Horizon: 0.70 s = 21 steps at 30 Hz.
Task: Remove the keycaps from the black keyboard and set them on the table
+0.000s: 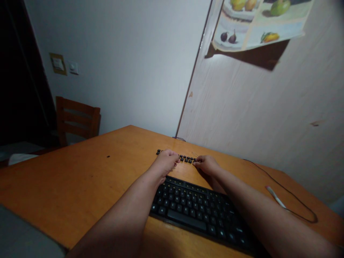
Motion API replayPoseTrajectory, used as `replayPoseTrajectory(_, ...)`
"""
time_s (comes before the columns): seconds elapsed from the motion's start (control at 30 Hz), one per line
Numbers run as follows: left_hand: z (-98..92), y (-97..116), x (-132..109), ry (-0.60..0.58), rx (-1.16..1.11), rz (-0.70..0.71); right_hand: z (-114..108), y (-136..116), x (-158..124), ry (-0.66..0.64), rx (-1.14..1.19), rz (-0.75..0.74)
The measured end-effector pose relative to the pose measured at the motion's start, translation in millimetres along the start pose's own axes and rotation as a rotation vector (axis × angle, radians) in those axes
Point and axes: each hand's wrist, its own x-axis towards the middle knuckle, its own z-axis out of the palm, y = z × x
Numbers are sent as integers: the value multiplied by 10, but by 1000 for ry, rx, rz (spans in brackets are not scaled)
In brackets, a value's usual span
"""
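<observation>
Loose black keycaps (pixel 186 160) lie in two short rows on the wooden table, beyond a black keyboard (pixel 186 218). My left hand (pixel 167 162) is closed over the left part of these rows, hiding some keycaps; what its fingertips hold, if anything, I cannot make out. At the right end of the rows, my right hand (pixel 206 165) pinches a keycap between thumb and fingers. The keyboard lies below both hands, and my right forearm covers its right side. Along its back row, small pale spots show where key tops would sit.
The wooden table (pixel 80 172) meets the wall at the back. On the right lie a white pen-like tool (pixel 276 197) and a dark cable (pixel 285 186). A small dark piece (pixel 108 156) rests at left. A wooden chair (pixel 77 118) stands beyond the table's left edge.
</observation>
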Motion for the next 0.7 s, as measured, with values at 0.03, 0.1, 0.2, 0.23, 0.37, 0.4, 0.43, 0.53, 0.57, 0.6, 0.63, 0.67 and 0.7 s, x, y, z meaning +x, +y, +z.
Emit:
replayPoseTrajectory(0.03,0,-1,0,-3,5,-3,2,0,1,-3,6,-1)
replayPoseTrajectory(0.1,1,-6,2,-2,5,3,5,-2,3,-8,21,-3)
replayPoseTrajectory(0.2,0,-14,8,3,0,11,2,-19,-5,-17,49,-3)
replayPoseTrajectory(0.23,-1,-15,12,2,2,11,-7,-30,-11,-17,60,-1)
replayPoseTrajectory(0.37,-8,-18,32,-5,13,4,-119,-101,-56,37,106,24)
replayPoseTrajectory(0.4,-10,-20,36,-7,15,4,-170,-125,-75,56,122,34)
replayPoseTrajectory(0.43,-11,-21,40,-8,18,3,-228,-148,-99,70,142,45)
replayPoseTrajectory(0.53,-8,-28,45,-6,36,5,-421,-211,-210,82,240,59)
replayPoseTrajectory(0.57,-4,-31,44,-5,45,6,-483,-227,-260,82,283,59)
replayPoseTrajectory(0.6,1,-35,43,-5,55,7,-540,-240,-317,82,328,61)
replayPoseTrajectory(0.63,7,-40,40,-7,65,9,-592,-252,-378,83,368,65)
replayPoseTrajectory(0.67,15,-44,37,-10,75,13,-640,-261,-443,81,411,67)
replayPoseTrajectory(0.7,23,-49,33,-16,85,23,-684,-269,-511,75,468,69)
